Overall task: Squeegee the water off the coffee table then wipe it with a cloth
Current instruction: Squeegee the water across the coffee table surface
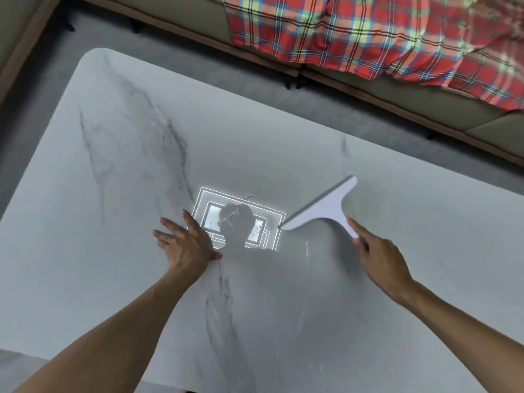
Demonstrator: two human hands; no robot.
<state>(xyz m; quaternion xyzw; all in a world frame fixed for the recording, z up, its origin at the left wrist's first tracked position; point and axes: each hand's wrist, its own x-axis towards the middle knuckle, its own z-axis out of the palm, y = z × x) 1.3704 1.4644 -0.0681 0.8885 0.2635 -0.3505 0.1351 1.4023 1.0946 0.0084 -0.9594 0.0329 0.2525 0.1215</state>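
The white marble-patterned desk (119,154) fills most of the view, its rounded far-left corner and long far edge bordered by a strip of grey floor (198,58). Beyond the floor runs a sofa (397,100) with a red plaid blanket (368,32) draped over it. Most of the desk top is bare, with wide room to the left and toward the near edge.

The white squeegee (323,209) lies on the desk right of centre, its blade running diagonally from lower left to upper right and its handle pointing toward the right hand (381,259). That hand's fingers (357,230) are on the end of the handle, loosely curled rather than clamped round it. The left hand (184,245) rests flat on the desk with fingers spread wide, holding nothing, just left of a bright rectangular ceiling-light reflection (241,219). A thin wet streak (306,251) shows below the blade.
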